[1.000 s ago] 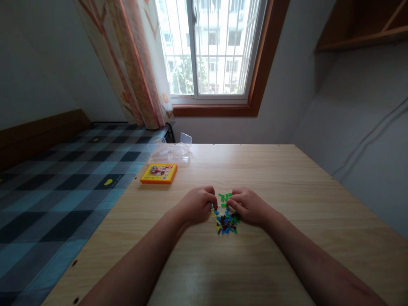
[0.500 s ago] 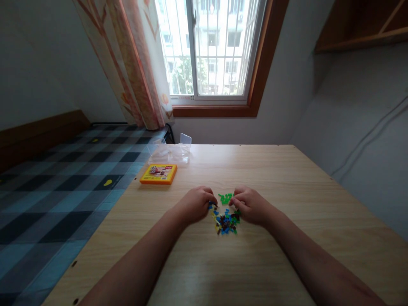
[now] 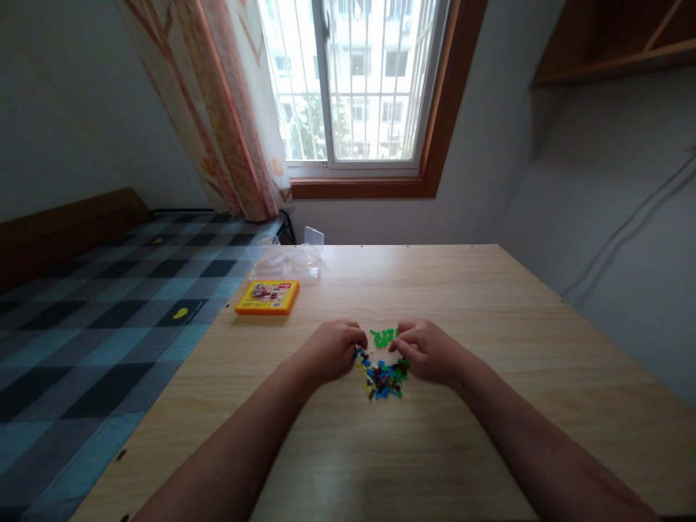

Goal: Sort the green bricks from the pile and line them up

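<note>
Small building bricks in blue, brown, yellow and green lie in a mixed pile (image 3: pixel 383 380) on the wooden table. Just beyond it is a separate group of bright green bricks (image 3: pixel 383 338). At the pile's left edge, my left hand (image 3: pixel 338 348) has its fingers curled down over a few blue and dark bricks; what its fingertips pinch, if anything, is too small to make out. My right hand (image 3: pixel 427 349) rests on the right between the two groups, thumb and fingers curled together near the green bricks. Anything between its fingertips is hidden.
A yellow-orange flat box (image 3: pixel 267 298) with a printed picture lies at the table's left side. Behind it stands clear plastic packaging (image 3: pixel 288 261). A bed with a checked cover (image 3: pixel 135 304) adjoins the left edge; the window wall is beyond the table (image 3: pixel 435 283).
The fingers of my left hand have drawn in slightly over the blue bricks at the pile's left edge. My right hand stays almost in place. The whole view has shifted a little.
</note>
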A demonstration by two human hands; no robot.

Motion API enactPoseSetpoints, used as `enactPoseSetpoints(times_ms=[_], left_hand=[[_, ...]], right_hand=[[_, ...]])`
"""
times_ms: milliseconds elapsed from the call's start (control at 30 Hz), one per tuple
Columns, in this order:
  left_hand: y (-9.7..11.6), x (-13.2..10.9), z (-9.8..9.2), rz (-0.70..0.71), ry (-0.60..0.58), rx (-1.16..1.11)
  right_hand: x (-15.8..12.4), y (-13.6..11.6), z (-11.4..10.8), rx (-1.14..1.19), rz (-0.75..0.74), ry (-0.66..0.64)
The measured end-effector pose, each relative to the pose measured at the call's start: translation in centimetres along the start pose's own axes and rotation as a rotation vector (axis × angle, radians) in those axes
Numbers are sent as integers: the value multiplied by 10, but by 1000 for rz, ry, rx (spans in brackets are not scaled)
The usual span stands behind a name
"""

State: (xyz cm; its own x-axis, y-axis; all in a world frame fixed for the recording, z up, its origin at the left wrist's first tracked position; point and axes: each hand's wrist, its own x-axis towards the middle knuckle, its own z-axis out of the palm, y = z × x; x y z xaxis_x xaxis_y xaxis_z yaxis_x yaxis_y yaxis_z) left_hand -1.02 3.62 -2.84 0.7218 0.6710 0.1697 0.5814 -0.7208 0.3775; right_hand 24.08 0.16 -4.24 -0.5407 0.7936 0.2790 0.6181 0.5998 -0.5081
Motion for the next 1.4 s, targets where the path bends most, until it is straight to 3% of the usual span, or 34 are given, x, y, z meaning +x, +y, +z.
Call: enactPoseSetpoints(times_ms=[100,233,400,633,800,967,1400], left_hand=[[0,1,1,17,5,-4],[0,3,2,38,-37,-13],[0,2,3,37,-52,-17],[11,0,3,130,44,55],[21,1,5,193,7,58],[18,1,5,170,-1,62],[24,3,9,222,-38,94]], right_hand=[[-4,10,-17,-22,34,0],[-8,9,-29,47,69,-109],[-7,0,-25,68,112,-168],[-7,2,-27,50,169,-186],[-8,3,-21,41,137,-185],[-6,-1,-13,38,121,-155],[-8,3,-16,75,113,-172]])
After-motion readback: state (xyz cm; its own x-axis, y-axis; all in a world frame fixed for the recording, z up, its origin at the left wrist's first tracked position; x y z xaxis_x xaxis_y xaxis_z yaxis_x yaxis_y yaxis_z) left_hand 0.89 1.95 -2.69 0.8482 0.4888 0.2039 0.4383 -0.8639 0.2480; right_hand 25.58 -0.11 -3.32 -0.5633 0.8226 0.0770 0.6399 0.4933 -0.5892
